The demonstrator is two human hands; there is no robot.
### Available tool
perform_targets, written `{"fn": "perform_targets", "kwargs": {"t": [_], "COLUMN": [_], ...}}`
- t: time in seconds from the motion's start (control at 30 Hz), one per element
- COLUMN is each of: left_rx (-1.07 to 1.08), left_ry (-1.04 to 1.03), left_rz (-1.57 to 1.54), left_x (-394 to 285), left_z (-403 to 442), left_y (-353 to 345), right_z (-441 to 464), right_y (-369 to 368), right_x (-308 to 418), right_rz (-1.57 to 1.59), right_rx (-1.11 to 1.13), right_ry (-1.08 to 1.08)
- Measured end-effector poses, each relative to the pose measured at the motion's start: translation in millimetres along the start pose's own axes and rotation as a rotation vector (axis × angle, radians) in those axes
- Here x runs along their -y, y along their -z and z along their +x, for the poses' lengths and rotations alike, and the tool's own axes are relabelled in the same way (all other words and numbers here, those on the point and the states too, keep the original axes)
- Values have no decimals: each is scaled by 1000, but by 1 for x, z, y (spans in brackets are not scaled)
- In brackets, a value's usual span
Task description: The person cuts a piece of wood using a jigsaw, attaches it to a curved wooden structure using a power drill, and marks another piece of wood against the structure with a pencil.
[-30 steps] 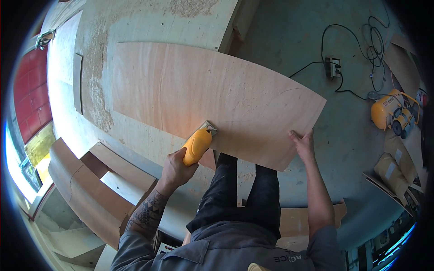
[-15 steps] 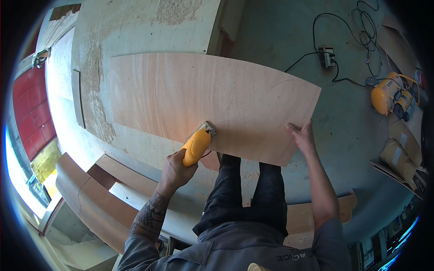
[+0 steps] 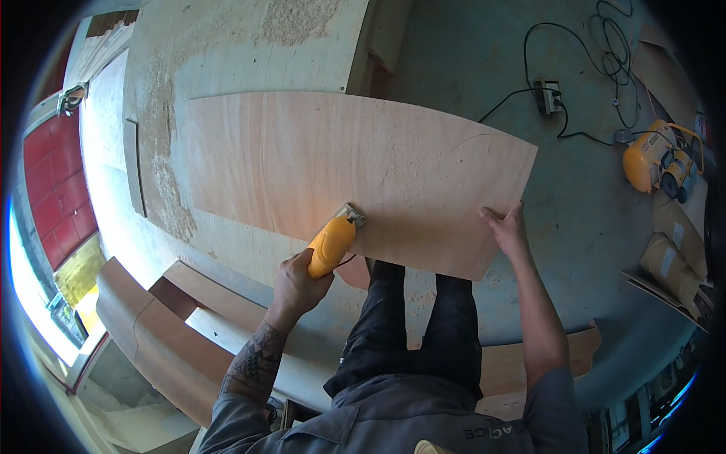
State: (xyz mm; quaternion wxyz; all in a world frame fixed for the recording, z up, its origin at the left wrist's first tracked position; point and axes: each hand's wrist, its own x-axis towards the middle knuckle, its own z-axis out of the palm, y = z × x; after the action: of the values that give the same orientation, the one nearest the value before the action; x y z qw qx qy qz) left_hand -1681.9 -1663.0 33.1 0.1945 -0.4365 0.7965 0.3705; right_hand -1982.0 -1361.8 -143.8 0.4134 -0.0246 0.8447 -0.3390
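My left hand is wrapped round the body of a yellow jigsaw. The jigsaw's metal base rests at the near edge of a large plywood panel with a curved far side. A short piece of dark cord shows beside the tool; its blade is hidden. At the panel's right end, my right hand grips the near corner region, thumb on top and the other fingers out of sight beneath. Sawdust specks lie on the panel's face.
The panel lies partly on a dusty worktable and overhangs it to the right. Curved plywood pieces stand at lower left. A power strip, black cable, yellow air compressor and cardboard are on the right.
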Motion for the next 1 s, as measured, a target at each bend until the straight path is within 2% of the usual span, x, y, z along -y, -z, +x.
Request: {"fn": "perform_targets", "kwargs": {"t": [0.2, 0.33, 0.4, 0.9, 1.0], "left_rx": [-11, 7, 7, 57, 72], "left_ry": [-9, -12, -15, -40, -48], "left_rz": [21, 18, 19, -2, 10], "left_x": [-1, -3, -2, -12, -11], "left_z": [1, 2, 3, 12, 14], "left_y": [0, 0, 0, 6, 7], "right_z": [7, 0, -3, -5, 1], "right_y": [-3, 1, 1, 2, -2], "right_x": [-18, -1, 7, 13, -6], "right_rz": [27, -37, 33, 49, 27], "right_rx": [11, -1, 16, 21, 10], "right_ry": [-6, -6, -12, -31, -25]}}
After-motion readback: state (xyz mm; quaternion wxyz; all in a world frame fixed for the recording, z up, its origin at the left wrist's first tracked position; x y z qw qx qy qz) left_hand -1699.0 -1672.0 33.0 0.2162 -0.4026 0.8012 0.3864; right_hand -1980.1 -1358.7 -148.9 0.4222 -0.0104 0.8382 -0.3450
